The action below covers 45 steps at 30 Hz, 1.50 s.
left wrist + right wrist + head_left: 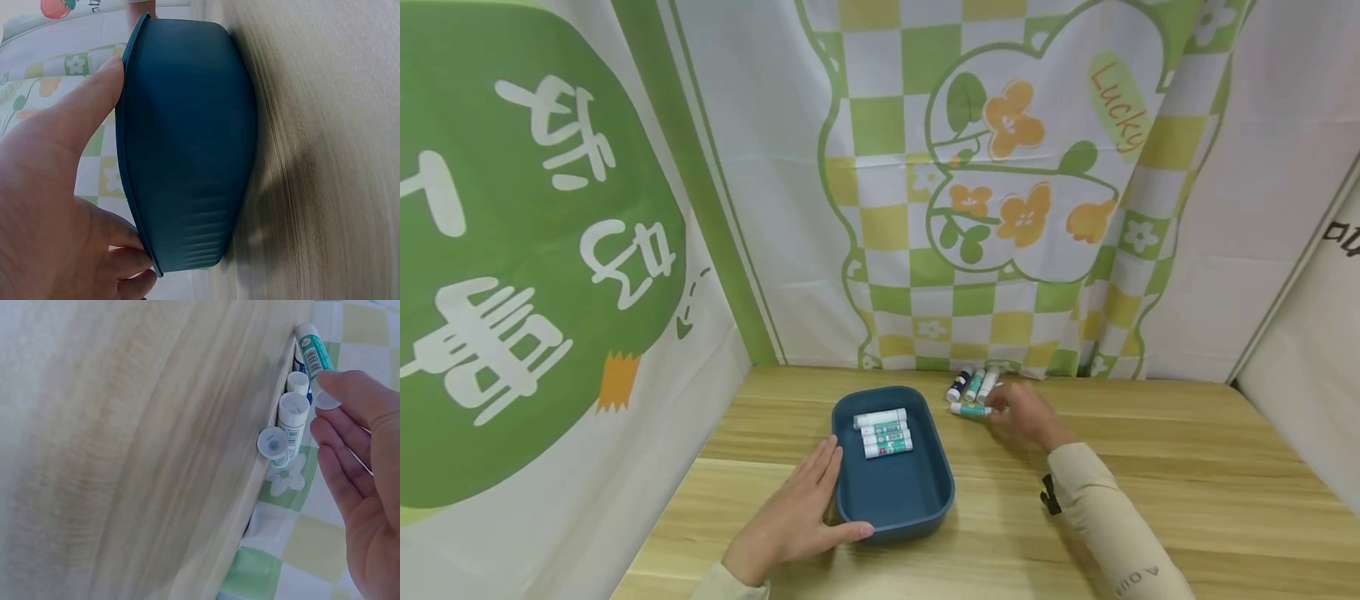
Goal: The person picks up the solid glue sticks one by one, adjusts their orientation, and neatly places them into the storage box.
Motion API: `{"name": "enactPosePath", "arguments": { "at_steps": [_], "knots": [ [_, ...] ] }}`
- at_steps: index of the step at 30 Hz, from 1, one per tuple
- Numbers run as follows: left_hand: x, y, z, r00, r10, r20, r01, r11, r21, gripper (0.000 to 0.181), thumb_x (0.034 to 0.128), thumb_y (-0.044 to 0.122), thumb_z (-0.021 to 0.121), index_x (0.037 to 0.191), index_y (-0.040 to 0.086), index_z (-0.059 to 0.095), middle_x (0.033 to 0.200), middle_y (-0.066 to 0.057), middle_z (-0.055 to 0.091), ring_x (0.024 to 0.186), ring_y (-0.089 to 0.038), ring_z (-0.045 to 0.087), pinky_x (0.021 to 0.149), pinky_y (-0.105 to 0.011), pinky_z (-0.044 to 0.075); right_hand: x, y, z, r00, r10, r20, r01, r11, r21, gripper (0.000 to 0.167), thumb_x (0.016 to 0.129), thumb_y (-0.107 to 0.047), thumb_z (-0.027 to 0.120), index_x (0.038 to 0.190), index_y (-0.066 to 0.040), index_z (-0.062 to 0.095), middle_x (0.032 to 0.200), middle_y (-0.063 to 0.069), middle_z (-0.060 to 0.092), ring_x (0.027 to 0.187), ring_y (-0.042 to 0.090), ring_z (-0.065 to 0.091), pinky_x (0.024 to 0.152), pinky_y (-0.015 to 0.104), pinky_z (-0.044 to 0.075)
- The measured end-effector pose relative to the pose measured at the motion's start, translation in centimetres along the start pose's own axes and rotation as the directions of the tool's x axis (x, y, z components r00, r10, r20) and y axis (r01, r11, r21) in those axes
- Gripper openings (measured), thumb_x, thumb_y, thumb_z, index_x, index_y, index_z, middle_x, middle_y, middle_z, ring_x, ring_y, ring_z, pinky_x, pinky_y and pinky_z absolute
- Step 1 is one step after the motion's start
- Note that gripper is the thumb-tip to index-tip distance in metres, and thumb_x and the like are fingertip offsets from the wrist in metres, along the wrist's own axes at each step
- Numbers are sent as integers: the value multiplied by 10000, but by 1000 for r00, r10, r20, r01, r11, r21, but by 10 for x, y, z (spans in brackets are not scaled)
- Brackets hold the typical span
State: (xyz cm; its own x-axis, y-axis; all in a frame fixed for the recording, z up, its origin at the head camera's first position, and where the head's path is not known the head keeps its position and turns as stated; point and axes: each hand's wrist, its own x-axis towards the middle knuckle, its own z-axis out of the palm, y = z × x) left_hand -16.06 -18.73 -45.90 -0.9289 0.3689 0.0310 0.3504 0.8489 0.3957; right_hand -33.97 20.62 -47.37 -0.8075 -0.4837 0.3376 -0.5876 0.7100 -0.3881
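Note:
My right hand (pixel 1024 413) pinches a white glue stick with a green label (pixel 314 355) between thumb and fingers, near the back of the table. Just behind it lie several more glue sticks (pixel 292 415), one of them a dark blue glue stick (pixel 958 385). Toward the middle stands a dark blue tray (pixel 895 498); white glue sticks (pixel 887 447) lie side by side in its far half. My left hand (pixel 797 504) rests against the tray's left rim, fingers extended, with the thumb on the near rim. The left wrist view shows the tray's outer wall (pixel 187 144).
A wooden table (pixel 1150 492) carries everything. Along its back edge hangs a checked cloth (pixel 940 321), with a green and white cloth (pixel 625 458) on the left. Beside the right sleeve (pixel 1105 500) is a small black strap (pixel 1049 495).

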Motion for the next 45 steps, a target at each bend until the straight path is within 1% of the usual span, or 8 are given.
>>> {"name": "enactPosePath", "arguments": {
  "at_steps": [5,12,20,27,30,37,39,45],
  "knots": [
    [-1,0,0,1000,0,2,0,1000,3,1201,872,768,668,1663,-22,230,1772,-206,130,1651,-399,155,1322,-585,239,-4,2,1,999,-6,-49,7,1000,28,86,853,-21,826,936,-7,808,873,99,797,793,228,746,743,398,638],
    [-2,1,1,1000,-5,7,5,1000,0,1188,877,751,678,1664,-19,231,1773,-202,134,1651,-395,159,1321,-583,243,-9,0,-2,994,-21,-104,27,998,58,68,861,-43,820,927,-27,820,867,83,801,813,295,754,766,476,644],
    [-2,2,-1,1000,-3,5,3,1000,1,1183,881,748,677,1664,-18,229,1772,-205,132,1650,-395,164,1324,-579,238,-6,-7,-11,989,-26,-148,39,996,82,108,890,-84,834,985,-33,824,926,109,812,855,289,775,790,535,650],
    [-3,4,-4,1000,6,6,-6,1000,-3,1192,884,756,667,1657,-40,229,1766,-222,141,1643,-412,178,1314,-593,258,0,-22,-19,986,-68,-154,79,995,68,121,908,-113,831,1007,-44,830,966,112,820,871,298,785,766,512,652],
    [-3,4,-4,1000,9,5,-9,1000,-2,1193,883,760,664,1654,-44,236,1764,-227,149,1641,-416,184,1311,-597,262,2,-30,-22,986,-63,-153,73,995,62,104,912,-135,833,997,-74,834,971,92,823,880,287,786,767,488,653],
    [-3,2,-1,1000,-6,11,6,1000,-1,1183,881,743,679,1661,-25,231,1770,-209,135,1649,-401,160,1323,-586,235,8,-45,-26,989,-52,-135,70,989,128,122,910,-157,842,1021,-109,837,981,58,824,902,305,780,791,520,641],
    [-3,1,0,1000,-6,10,6,1000,-1,1182,882,741,680,1663,-22,227,1771,-206,129,1651,-397,154,1325,-584,232,10,-50,-27,988,-71,-138,91,985,145,138,901,-164,852,1027,-109,838,978,56,827,901,306,786,777,515,645],
    [-1,1,0,1000,0,-5,0,1000,8,1183,880,741,681,1662,-24,230,1770,-211,131,1651,-400,153,1324,-584,233,17,-66,-28,985,-121,-123,140,976,164,114,893,-203,866,999,-170,838,943,-21,818,851,140,767,721,312,623]
  ]
}}
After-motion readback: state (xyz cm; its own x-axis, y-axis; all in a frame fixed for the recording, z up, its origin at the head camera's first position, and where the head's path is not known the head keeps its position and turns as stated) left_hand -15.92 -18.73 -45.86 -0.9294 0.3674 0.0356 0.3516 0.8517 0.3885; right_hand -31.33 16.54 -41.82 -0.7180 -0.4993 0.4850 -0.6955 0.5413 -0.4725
